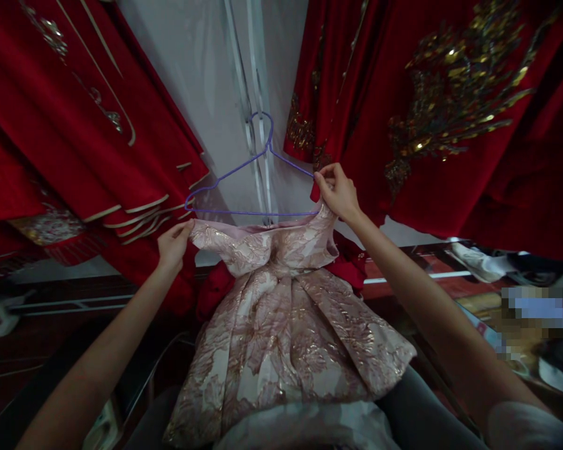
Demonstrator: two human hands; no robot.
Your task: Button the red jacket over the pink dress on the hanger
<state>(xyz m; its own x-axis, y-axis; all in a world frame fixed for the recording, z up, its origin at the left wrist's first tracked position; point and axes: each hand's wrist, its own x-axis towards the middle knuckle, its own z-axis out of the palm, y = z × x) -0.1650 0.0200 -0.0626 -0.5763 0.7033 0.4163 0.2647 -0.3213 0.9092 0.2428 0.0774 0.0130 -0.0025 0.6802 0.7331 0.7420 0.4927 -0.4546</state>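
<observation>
A pale pink brocade dress (281, 319) with metallic flowers and a pleated skirt spreads out in front of me, its hem over my lap. My left hand (172, 247) pinches the dress's shoulder at the left. At the other shoulder, my right hand (338, 190) is closed on the dress close to the end of a purple wire hanger (239, 167). The hanger lies just above the neckline; its right end passes to my right fingers, while its left end sits bare above the left shoulder. Whether the right strap is over the hanger I cannot tell.
Red garments with silver trim (89, 125) hang at the left. More red garments (356, 75) hang at the right, one with gold sequin embroidery (455, 94). A pale wall or panel (182, 56) stands behind. White shoes (478, 259) are low at the right.
</observation>
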